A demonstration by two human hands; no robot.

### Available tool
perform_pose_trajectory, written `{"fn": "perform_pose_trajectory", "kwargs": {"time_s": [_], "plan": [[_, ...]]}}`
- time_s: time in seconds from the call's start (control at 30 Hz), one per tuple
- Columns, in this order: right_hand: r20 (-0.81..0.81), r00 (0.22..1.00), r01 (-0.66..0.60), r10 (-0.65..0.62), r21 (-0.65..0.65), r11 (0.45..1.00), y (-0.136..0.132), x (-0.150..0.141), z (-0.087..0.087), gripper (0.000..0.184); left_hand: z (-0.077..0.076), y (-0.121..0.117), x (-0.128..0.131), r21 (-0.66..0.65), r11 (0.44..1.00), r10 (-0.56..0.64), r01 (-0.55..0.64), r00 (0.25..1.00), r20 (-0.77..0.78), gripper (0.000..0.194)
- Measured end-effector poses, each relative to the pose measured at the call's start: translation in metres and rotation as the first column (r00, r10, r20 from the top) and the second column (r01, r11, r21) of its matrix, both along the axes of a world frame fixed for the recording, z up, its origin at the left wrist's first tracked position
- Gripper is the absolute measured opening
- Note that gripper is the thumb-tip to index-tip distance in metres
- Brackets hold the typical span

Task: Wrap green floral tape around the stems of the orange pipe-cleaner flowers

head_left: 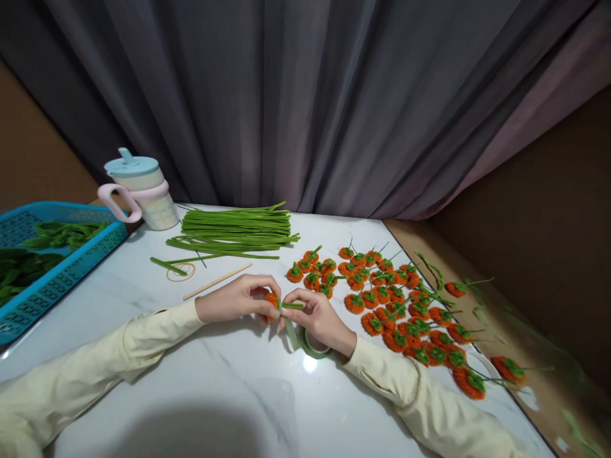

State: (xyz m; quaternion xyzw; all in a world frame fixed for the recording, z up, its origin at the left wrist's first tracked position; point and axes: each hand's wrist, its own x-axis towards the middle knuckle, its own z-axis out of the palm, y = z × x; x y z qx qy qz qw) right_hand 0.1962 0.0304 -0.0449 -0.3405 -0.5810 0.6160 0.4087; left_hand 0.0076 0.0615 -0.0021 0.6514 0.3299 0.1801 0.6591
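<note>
My left hand (238, 298) is closed around a small orange fuzzy pumpkin-like piece (272, 303), partly hidden by the fingers. From its top a short green stem (292, 306) points to the right. My right hand (327, 323) pinches at the stem's base, where a strip of pale green tape (291, 334) hangs down. The strip leads toward a roll of green tape (315, 352), partly under my right hand. The fingertips of both hands nearly meet, and exactly how the tape lies on the stem cannot be made out.
Several finished orange pieces (382, 294) with green tops spread across the right side of the white table (205, 381). Green pipe cleaners (236, 222) lie at the back, near a thin wooden stick (217, 282) and rubber band (181, 272). A lidded cup (160, 207) and blue basket (71, 273) stand left.
</note>
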Motion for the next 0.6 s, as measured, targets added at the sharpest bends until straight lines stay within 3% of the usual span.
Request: {"fn": "perform_pose_trajectory", "kwargs": {"time_s": [0.13,0.33,0.6], "plan": [[0.007,1.0,0.005,-0.005,0.033,0.999,-0.0007,0.0006,-0.0018,0.023,-0.0005,0.001,-0.0003,-0.035,0.999,-0.011,0.011,1.0,-0.006,0.022],[-0.048,0.997,-0.06,0.058,-0.046,0.997,-0.0031,0.0007,0.0011,0.027,0.0025,0.0019,-0.0007,0.069,0.998,-0.009,0.009,1.0,-0.005,0.021],[0.001,1.0,-0.026,0.026,0.004,1.0,-0.0011,0.001,0.0007,0.024,0.0048,0.0003,0.0014,0.079,0.997,-0.022,0.022,1.0,-0.004,0.018]]}}
